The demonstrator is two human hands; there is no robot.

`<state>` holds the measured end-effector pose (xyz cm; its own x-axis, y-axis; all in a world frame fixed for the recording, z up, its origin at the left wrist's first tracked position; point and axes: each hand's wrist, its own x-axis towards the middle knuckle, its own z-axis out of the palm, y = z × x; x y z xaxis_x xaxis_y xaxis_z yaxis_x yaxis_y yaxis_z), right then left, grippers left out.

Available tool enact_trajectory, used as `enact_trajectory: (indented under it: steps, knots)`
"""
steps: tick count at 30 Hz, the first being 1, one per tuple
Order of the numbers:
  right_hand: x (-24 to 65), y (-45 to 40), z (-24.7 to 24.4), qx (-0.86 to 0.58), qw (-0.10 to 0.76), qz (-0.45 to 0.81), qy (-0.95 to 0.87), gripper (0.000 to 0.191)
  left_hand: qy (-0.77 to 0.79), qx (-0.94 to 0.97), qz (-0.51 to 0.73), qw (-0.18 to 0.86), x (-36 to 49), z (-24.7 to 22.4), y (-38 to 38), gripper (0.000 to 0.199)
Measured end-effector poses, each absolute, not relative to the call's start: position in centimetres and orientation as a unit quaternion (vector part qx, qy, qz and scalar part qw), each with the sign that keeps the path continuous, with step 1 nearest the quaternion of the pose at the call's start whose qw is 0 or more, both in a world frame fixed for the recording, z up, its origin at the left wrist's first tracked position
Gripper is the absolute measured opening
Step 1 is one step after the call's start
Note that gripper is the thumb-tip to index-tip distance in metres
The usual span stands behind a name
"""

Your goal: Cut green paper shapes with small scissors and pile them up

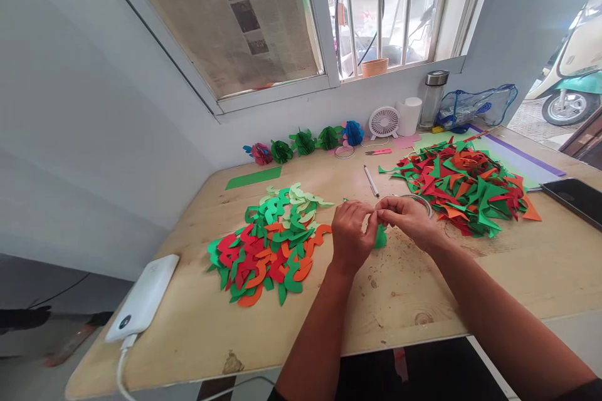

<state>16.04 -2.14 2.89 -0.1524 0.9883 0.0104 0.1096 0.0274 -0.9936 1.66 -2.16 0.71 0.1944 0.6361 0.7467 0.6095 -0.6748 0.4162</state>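
Note:
My left hand (pixel 352 233) and my right hand (pixel 408 219) meet above the table, thumbs and fingertips pinched together. Between them is a small green paper cutout (pixel 380 237), its lower part showing under the fingertips and the rest hidden. A thin ring (pixel 422 202) lies partly hidden behind my right hand. Left of my hands is a pile of curved paper cutouts (pixel 268 244) in green, red and orange. To the right rises a heap of pointed paper scraps (pixel 470 185) in the same colours.
A white pen (pixel 371 181) and pink-handled snips (pixel 379 151) lie beyond my hands. Several honeycomb paper figures (pixel 305 141), a small fan (pixel 384 121) and a glass bottle (pixel 431 103) line the wall. A power bank (pixel 143 297) sits left, a phone (pixel 576 200) right.

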Motion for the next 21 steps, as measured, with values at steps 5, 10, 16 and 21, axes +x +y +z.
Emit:
enact_trajectory:
  steps: [5, 10, 16, 21]
  knots:
    - [16.02, -2.31, 2.89, -0.488, 0.42, 0.475, -0.6, 0.012, 0.429, 0.757, 0.49, 0.053, 1.68, 0.82, -2.18, 0.01]
    - [16.09, -2.26, 2.67, -0.482, 0.407, 0.468, -0.619, 0.011, 0.441, 0.736, 0.505, 0.089, 1.71, 0.98, -2.23, 0.011]
    - [16.16, -2.2, 2.6, -0.482, 0.401, 0.463, -0.626, 0.012, 0.456, 0.704, 0.517, 0.172, 1.79, 0.99, -2.19, 0.01]
    - [16.28, -2.1, 2.49, -0.488, 0.391, 0.466, -0.626, 0.012, 0.473, 0.66, 0.523, 0.259, 1.66, 1.25, -2.14, 0.012]
